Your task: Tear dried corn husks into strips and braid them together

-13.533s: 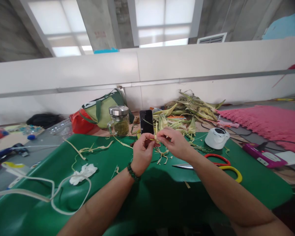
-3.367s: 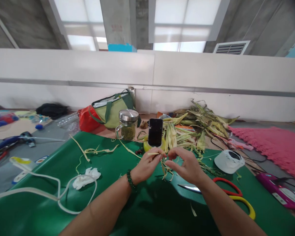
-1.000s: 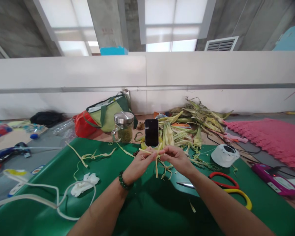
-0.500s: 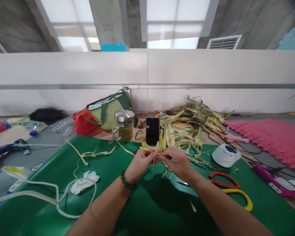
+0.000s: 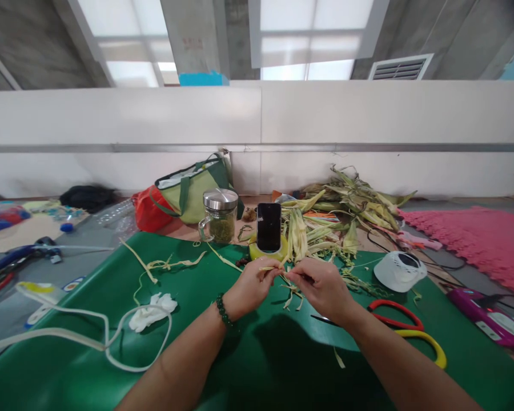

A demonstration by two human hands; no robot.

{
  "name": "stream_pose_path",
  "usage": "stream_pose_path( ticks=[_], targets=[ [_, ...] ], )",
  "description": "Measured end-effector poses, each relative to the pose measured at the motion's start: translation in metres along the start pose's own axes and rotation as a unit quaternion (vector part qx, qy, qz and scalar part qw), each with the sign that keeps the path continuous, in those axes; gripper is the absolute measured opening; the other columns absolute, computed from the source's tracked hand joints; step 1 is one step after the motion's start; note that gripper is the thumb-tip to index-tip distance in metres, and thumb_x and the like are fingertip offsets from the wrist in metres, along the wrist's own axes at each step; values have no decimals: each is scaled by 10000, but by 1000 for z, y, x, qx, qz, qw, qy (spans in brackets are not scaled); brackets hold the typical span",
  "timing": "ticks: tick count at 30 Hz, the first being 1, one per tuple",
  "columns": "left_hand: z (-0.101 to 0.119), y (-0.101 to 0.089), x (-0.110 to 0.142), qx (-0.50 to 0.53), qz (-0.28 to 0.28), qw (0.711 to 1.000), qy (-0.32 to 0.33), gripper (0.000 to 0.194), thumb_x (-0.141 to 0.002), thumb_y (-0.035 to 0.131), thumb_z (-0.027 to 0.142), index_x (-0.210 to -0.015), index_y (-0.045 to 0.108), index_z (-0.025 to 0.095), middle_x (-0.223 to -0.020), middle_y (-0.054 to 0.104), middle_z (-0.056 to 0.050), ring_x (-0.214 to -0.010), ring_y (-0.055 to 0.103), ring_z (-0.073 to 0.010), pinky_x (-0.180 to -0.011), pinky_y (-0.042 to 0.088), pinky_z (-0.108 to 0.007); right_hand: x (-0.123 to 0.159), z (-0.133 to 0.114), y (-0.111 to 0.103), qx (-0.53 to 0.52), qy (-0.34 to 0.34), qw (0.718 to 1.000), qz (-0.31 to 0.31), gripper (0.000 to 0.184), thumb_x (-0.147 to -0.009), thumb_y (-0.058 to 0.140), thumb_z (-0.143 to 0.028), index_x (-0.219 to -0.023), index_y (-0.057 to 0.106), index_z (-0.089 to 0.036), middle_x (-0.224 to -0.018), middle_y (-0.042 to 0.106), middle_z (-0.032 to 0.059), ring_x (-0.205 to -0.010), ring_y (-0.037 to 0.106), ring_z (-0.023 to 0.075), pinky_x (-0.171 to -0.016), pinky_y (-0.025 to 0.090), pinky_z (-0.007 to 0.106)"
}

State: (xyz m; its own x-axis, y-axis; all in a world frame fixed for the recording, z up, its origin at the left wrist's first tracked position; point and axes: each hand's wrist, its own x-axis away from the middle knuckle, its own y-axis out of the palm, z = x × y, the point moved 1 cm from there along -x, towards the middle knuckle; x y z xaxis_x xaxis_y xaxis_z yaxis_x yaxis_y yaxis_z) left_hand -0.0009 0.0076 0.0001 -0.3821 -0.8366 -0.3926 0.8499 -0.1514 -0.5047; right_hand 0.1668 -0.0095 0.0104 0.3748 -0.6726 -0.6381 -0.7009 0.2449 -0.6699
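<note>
My left hand (image 5: 253,287), with a green bead bracelet at its wrist, pinches narrow pale corn husk strips (image 5: 285,261) in front of the phone. Close beside it, my right hand (image 5: 323,287) is closed too, thumb and forefinger pressed together on the same husk strips. Fingers hide most of the crossing. Behind and below the hands lies a small knotted bundle of husk (image 5: 293,295) on the green mat (image 5: 282,377). Scissors (image 5: 396,314) with one red and one yellow handle lie partly under my right forearm. A phone (image 5: 269,226) stands upright against a yellow roll of tape (image 5: 255,249).
A glass mug (image 5: 221,222) with a metal lid stands behind, near a green bag (image 5: 192,197). A heap of corn husks (image 5: 351,200) lies back right. A white roll (image 5: 400,271), a purple power strip (image 5: 488,319), crumpled tissue (image 5: 153,313) and white cable (image 5: 68,337) surround the hands.
Strips that stood out as a cross between my fingers are now mostly covered by the hands. My right hand has turned and its fingers have curled in. The view has shifted slightly.
</note>
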Motion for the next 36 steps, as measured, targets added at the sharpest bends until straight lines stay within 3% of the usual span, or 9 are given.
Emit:
stream_pose_path(
  ticks=[4, 7, 11, 16, 20, 25, 29, 33, 36],
  targets=[
    [5, 2, 0, 124, -70, 986, -88, 326, -872, 419, 431, -722, 531, 165, -637, 562, -6, -586, 536, -120, -585, 447, -238, -2, 2, -1, -5, 31, 1000, 0, 279, -864, 538, -300, -621, 586, -172, -553, 564, -4, -503, 490, 100, -502, 341, 215],
    [8, 5, 2, 205, -60, 966, -144, 372, -826, 464, 521, -768, 533, 160, -578, 535, 18, -524, 539, -112, -535, 442, -227, -2, 2, 3, 27, -9, 999, 18, 260, -873, 526, -269, -645, 605, -171, -587, 587, 14, -550, 523, 114, -542, 360, 225],
    [7, 5, 1, 192, -2, 973, -128, 389, -792, 527, 525, -702, 571, 149, -506, 509, 24, -491, 517, -106, -518, 431, -222, 2, -3, 6, 53, -59, 997, 10, 247, -884, 497, -212, -662, 598, -168, -596, 580, 22, -565, 520, 120, -553, 362, 233],
    [3, 1, -3, 209, -20, 967, -143, 393, -753, 573, 537, -701, 582, 148, -512, 516, 24, -481, 547, -114, -508, 449, -229, 4, -6, 6, 75, -78, 994, 25, 286, -899, 459, -200, -634, 564, -177, -570, 545, 21, -546, 479, 120, -538, 348, 241],
    [4, 0, -1, 185, -52, 971, -140, 345, -822, 485, 492, -796, 554, 155, -544, 494, 34, -495, 527, -111, -506, 427, -223, 2, -2, 7, 51, -59, 997, 26, 244, -887, 502, -219, -659, 573, -172, -578, 558, 14, -543, 493, 113, -537, 349, 233],
    [5, 5, 4, 17, -56, 996, -63, 297, -910, 321, 346, -738, 492, 175, -600, 479, 11, -561, 456, -129, -592, 408, -265, 1, 0, 5, 70, -73, 995, 17, 228, -884, 507, -209, -671, 579, -167, -600, 575, 26, -577, 513, 126, -556, 351, 236],
    [1, 9, 6, -70, -24, 997, 18, 194, -892, 339, 256, -788, 483, 179, -755, 538, -49, -700, 480, -169, -714, 413, -317, 3, -6, 4, 89, -89, 992, 15, 260, -898, 471, -203, -656, 561, -175, -587, 557, 27, -559, 490, 126, -538, 342, 239],
    [-3, 7, 3, -36, -10, 999, -35, 253, -897, 327, 284, -734, 490, 180, -704, 524, -32, -686, 489, -163, -693, 414, -305, 5, -8, 6, 88, -98, 991, 14, 276, -901, 452, -198, -647, 559, -183, -583, 560, 32, -564, 503, 133, -543, 352, 243],
    [-3, 2, -1, 61, -46, 992, -100, 315, -896, 348, 375, -750, 534, 168, -570, 440, 21, -551, 453, -126, -566, 399, -252, 2, -2, 6, 50, -55, 997, 4, 267, -892, 481, -230, -644, 566, -180, -581, 573, 23, -547, 510, 125, -533, 352, 237]
  ],
)
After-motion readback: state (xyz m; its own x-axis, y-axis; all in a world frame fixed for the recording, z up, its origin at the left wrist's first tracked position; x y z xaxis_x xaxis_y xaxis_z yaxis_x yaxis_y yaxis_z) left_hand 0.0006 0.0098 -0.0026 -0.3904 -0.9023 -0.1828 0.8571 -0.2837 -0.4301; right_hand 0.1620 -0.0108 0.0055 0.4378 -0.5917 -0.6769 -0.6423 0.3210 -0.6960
